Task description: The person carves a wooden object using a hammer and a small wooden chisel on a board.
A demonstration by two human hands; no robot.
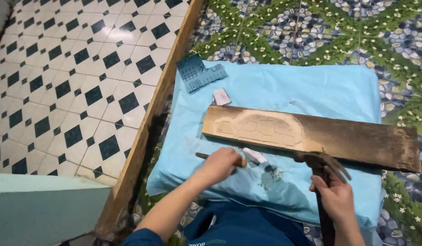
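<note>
The left hand (218, 165) covers the middle of a thin tool (206, 156). The hammer (321, 160) handle runs off the bottom edge, lower right. The plank's (356, 139) right end is blurred.

Evenly lit by soft, diffuse light, moderately bright, without hard glare. Faint sheen on the white-and-black diamond floor tiles (74, 82) at upper left. Soft shadow under the long brown wooden plank (356, 141) at centre. Slightly soft throughout; mild bending of lines near frame edges.
</note>
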